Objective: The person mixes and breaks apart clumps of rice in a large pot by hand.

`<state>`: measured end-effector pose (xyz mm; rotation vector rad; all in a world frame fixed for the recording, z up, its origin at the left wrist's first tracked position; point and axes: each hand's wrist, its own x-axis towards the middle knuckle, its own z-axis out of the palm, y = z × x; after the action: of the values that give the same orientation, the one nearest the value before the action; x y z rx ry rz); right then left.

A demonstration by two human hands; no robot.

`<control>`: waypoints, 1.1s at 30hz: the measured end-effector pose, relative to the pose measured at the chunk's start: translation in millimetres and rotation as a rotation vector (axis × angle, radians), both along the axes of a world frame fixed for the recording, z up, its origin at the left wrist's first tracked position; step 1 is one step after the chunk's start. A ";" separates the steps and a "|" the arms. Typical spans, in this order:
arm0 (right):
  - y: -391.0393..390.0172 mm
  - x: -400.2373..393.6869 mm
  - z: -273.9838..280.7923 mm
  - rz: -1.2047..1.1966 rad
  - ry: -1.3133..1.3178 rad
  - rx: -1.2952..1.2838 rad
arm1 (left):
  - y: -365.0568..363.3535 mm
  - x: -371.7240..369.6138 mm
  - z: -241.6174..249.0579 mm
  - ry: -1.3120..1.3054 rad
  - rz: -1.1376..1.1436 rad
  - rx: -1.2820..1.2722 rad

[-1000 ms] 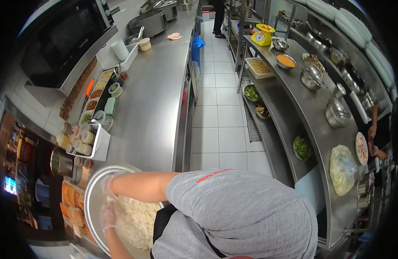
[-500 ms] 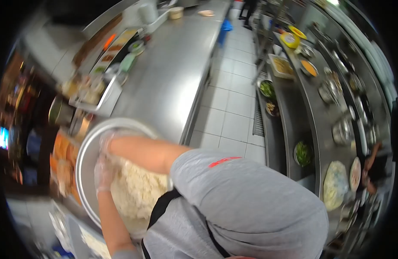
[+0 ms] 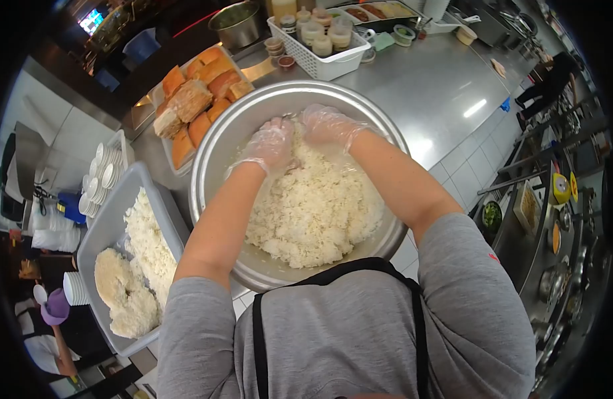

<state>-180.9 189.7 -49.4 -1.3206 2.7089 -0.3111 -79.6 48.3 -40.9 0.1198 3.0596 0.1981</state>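
A large round metal pot point(image 3: 207, 166) holds a heap of cooked white rice point(image 3: 313, 213). Both of my hands wear clear plastic gloves and are inside the pot at its far side. My left hand point(image 3: 273, 143) curls its fingers into the rice by the far wall. Close beside it, my right hand point(image 3: 328, 126) is bent over the rice, its fingertips partly hidden. A narrow strip of rice shows between the two hands.
Left of the pot stands a grey tub point(image 3: 177, 219) with more rice. Behind are a tray of orange-brown blocks point(image 3: 213, 73), a white basket point(image 3: 333, 66) of bottles and a steel pot point(image 3: 237, 26). A person point(image 3: 552, 80) stands at far right, another point(image 3: 47, 346) at lower left.
The view has swung left and now faces the pot squarely, bringing the rice tub into fuller view. My hands remain in the pot, at its far side.
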 end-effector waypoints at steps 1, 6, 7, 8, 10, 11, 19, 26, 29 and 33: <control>-1.2 2.2 3.9 0.015 -0.005 0.000 | 1.4 2.7 4.3 0.013 -0.002 0.023; -7.6 4.1 23.2 -0.006 -0.177 -0.030 | 3.4 2.6 10.4 0.011 -0.001 0.039; -12.5 1.5 15.5 0.002 -0.181 -0.029 | 3.6 2.4 12.1 0.039 -0.006 0.048; -18.2 -0.3 3.7 0.070 -0.165 0.013 | 2.1 1.6 14.6 0.033 -0.002 0.049; -14.7 17.6 8.8 0.134 -0.167 0.062 | 7.6 4.4 35.8 -0.169 0.105 0.170; -9.8 28.0 31.1 0.085 -0.185 0.095 | 7.4 0.2 36.5 -0.164 0.105 0.166; -8.0 11.9 -0.9 0.231 -0.108 -0.021 | 3.8 -20.0 10.0 -0.137 0.053 0.031; 0.8 26.8 50.4 0.298 -0.302 0.184 | -2.3 -14.4 -10.0 -0.207 0.092 0.167; -3.0 28.1 18.7 0.335 -0.411 0.410 | 5.6 -10.7 -4.8 -0.399 0.042 0.110; 16.3 73.5 89.9 0.311 -0.448 0.819 | 32.7 25.0 16.3 -0.880 -0.157 0.438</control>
<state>-107.4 205.9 40.5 -1.1809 1.8733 0.4385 -54.6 81.0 -24.6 0.2220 2.0862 0.6913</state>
